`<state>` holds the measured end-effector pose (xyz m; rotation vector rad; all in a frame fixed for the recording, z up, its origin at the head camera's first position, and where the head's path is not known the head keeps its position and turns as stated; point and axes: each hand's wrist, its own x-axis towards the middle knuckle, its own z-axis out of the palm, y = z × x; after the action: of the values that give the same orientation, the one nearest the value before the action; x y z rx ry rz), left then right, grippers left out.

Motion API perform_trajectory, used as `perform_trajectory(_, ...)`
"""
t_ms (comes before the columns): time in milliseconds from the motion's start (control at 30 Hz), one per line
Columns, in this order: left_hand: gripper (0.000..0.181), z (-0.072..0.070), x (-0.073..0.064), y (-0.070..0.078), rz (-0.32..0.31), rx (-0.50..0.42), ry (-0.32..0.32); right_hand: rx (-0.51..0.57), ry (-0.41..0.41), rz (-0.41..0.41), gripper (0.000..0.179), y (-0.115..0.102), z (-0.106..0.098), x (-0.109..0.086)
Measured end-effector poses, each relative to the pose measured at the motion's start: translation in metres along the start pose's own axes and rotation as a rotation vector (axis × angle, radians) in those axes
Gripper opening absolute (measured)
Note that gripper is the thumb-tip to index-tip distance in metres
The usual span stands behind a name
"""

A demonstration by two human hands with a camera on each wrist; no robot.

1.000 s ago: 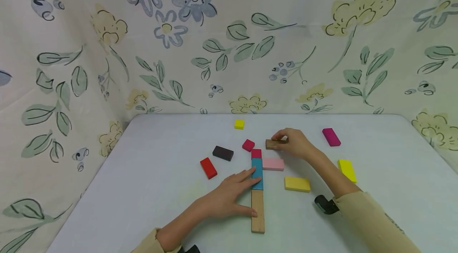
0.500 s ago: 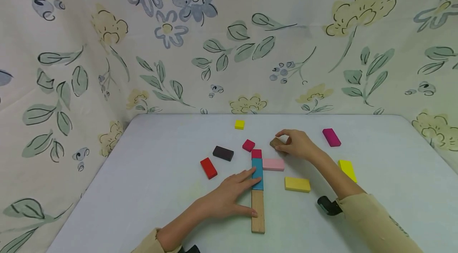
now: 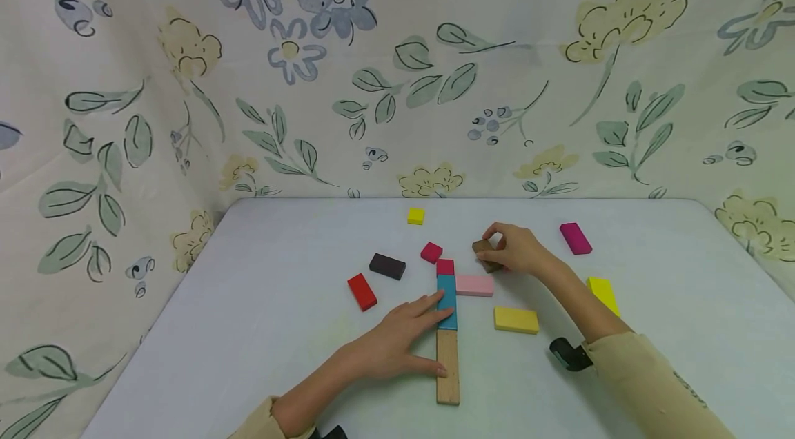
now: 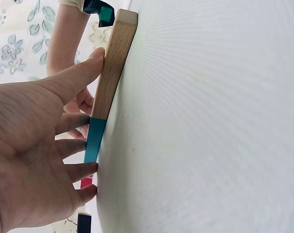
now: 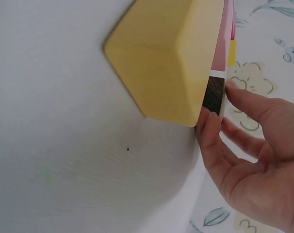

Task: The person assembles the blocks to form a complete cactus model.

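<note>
My right hand (image 3: 518, 249) pinches a brown wooden block (image 3: 491, 266) between thumb and fingers, turned at an angle on the table. That brown block (image 5: 214, 94) also shows between the fingertips in the right wrist view. My left hand (image 3: 400, 339) lies with spread, straight fingers against a blue block (image 3: 447, 283), its thumb touching a plain wood block (image 3: 448, 389). These two blocks stand end to end in one line, with a small red block (image 3: 445, 266) at the far end. A pink block (image 3: 475, 286) adjoins the blue one on its right.
Loose on the white table (image 3: 248, 328) lie a tilted red block (image 3: 431, 252), a dark block (image 3: 388, 266), a long red block (image 3: 362, 291) and a small yellow block (image 3: 415, 217). To the right are yellow blocks (image 3: 516, 319) and a magenta one (image 3: 575, 238). A floral curtain (image 3: 397, 114) hangs behind.
The right hand has turned the brown block from lying crosswise to a slanted angle and shifted it slightly right. The left hand has stayed in place.
</note>
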<state>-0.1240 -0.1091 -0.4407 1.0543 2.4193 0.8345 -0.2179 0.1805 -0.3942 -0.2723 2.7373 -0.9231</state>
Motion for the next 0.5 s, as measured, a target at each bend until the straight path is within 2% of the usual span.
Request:
perform_trajectory(267, 0.086, -0.007, -0.003, 0.011, -0.005, -0.001, -0.007, 0.067, 0.016, 0.084, 0.046, 0.003, -0.002, -0.004)
perform_trajectory(500, 0.084, -0.016, -0.005, 0.026, -0.057, 0.003, -0.040, 0.128, -0.006, 0.079, 0.043, 0.006, -0.004, -0.006)
